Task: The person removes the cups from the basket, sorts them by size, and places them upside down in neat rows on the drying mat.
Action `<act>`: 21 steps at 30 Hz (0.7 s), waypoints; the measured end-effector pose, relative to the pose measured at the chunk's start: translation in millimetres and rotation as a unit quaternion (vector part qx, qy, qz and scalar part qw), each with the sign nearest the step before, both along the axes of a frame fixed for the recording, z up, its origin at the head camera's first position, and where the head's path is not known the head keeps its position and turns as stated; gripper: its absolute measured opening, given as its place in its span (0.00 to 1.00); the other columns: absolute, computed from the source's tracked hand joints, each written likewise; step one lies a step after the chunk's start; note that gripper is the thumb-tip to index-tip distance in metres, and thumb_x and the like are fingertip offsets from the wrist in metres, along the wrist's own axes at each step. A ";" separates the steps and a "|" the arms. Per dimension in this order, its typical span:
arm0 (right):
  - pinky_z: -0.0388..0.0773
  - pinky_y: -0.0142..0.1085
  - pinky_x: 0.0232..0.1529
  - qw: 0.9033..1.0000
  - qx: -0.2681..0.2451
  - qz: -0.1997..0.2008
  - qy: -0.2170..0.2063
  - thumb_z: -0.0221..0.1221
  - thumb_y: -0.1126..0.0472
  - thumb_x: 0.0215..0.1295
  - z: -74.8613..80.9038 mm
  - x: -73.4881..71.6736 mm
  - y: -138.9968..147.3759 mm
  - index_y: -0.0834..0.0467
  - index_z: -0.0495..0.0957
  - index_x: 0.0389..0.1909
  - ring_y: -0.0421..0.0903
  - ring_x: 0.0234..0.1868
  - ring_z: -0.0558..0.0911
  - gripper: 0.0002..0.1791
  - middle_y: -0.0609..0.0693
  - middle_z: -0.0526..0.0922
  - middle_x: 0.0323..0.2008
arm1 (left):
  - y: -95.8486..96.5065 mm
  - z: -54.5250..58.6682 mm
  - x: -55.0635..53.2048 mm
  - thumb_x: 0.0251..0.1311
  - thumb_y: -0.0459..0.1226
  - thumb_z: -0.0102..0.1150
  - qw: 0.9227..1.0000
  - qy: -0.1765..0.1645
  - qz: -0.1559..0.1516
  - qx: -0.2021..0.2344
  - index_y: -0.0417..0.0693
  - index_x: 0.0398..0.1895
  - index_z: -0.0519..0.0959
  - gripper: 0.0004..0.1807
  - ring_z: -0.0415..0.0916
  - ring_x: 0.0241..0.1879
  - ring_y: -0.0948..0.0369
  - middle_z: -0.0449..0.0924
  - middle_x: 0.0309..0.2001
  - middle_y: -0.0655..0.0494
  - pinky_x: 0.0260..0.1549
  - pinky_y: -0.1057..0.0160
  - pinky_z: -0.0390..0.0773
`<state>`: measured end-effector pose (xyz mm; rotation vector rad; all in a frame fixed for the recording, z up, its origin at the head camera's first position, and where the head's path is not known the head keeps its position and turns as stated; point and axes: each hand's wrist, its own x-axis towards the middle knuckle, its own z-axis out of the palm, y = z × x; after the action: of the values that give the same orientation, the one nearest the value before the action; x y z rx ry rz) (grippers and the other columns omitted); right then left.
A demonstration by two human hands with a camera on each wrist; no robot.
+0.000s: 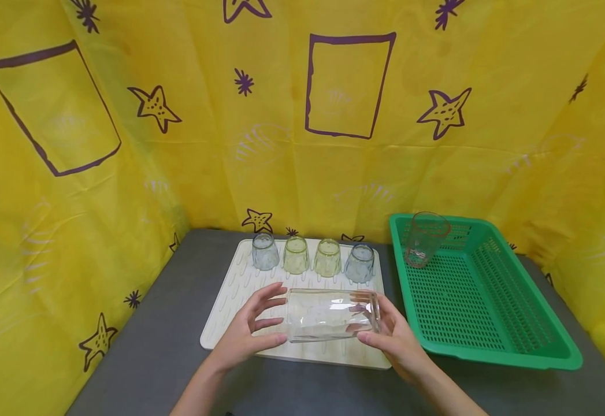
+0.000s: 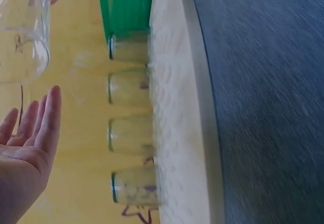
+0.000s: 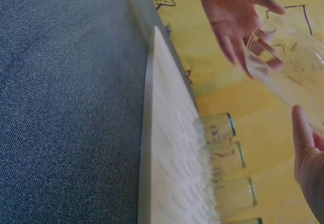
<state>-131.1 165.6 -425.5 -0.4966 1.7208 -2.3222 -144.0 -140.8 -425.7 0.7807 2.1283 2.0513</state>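
Observation:
A clear, tall drinking glass is held on its side above the white drainer board. My right hand grips it round its thick base end, thumb at the front and fingers behind. Facing the glass's rim, my left hand has its fingers spread and slightly bent; the left wrist view shows a gap between that hand and the glass. Along the board's far edge stand several small tinted glasses in a row, among them a yellowish one and a bluish one.
To the right sits a green perforated basket, with another tall clear glass in its far left corner. The grey tabletop runs back to a yellow patterned cloth hanging behind and at both sides.

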 end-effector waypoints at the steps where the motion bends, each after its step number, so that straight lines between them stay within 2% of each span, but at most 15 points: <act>1: 0.79 0.42 0.51 1.000 -0.001 0.000 0.001 0.61 0.74 0.59 -0.5 -0.5 -0.5 0.67 0.51 0.70 0.56 0.50 0.81 0.40 0.59 0.70 0.60 | -4.5 -1.3 1.2 0.54 0.27 0.67 1.000 0.001 0.014 -0.009 0.50 0.72 0.60 0.42 0.66 0.65 0.49 0.64 0.68 0.44 0.54 0.55 0.76; 4: 0.79 0.42 0.51 1.000 -0.002 -0.004 0.001 0.61 0.74 0.58 -1.7 -2.0 -2.8 0.66 0.53 0.69 0.55 0.49 0.82 0.39 0.56 0.70 0.59 | -18.8 -6.5 4.6 0.53 0.29 0.69 0.997 -0.002 0.068 -0.039 0.52 0.71 0.62 0.42 0.67 0.64 0.51 0.66 0.67 0.49 0.55 0.58 0.75; 6: 0.79 0.42 0.51 1.000 0.003 -0.010 -0.004 0.61 0.74 0.58 -1.7 -2.8 -4.5 0.67 0.53 0.69 0.55 0.50 0.81 0.40 0.57 0.69 0.60 | -28.5 -10.8 6.3 0.52 0.31 0.71 0.992 -0.006 0.110 -0.061 0.54 0.69 0.64 0.41 0.68 0.63 0.54 0.67 0.66 0.53 0.56 0.60 0.74; 11: 0.78 0.41 0.52 0.999 0.018 -0.027 -0.024 0.62 0.73 0.57 -0.6 -4.6 -8.0 0.68 0.50 0.70 0.58 0.55 0.77 0.43 0.69 0.61 0.64 | -49.8 -18.9 9.0 0.50 0.32 0.74 0.976 -0.020 0.192 -0.101 0.53 0.68 0.65 0.41 0.69 0.62 0.56 0.68 0.64 0.56 0.56 0.65 0.72; 15: 0.78 0.40 0.52 0.999 0.024 -0.034 -0.032 0.63 0.72 0.58 -0.1 -6.5 -9.5 0.67 0.50 0.71 0.61 0.58 0.74 0.43 0.72 0.58 0.65 | -61.6 -22.4 9.7 0.50 0.33 0.74 0.966 -0.041 0.226 -0.121 0.51 0.68 0.65 0.42 0.66 0.63 0.50 0.68 0.64 0.54 0.56 0.69 0.71; 21: 0.77 0.39 0.54 0.998 0.023 -0.040 -0.045 0.62 0.72 0.58 -1.0 -10.5 -11.6 0.67 0.49 0.72 0.49 0.59 0.75 0.44 0.67 0.60 0.66 | -78.7 -31.2 10.7 0.50 0.34 0.74 0.957 -0.072 0.243 -0.140 0.46 0.69 0.63 0.42 0.64 0.63 0.49 0.66 0.66 0.45 0.56 0.76 0.67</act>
<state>-141.6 154.0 -426.5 -0.3153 1.7786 -2.3146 -133.3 -219.5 -456.9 0.0676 2.6348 1.8419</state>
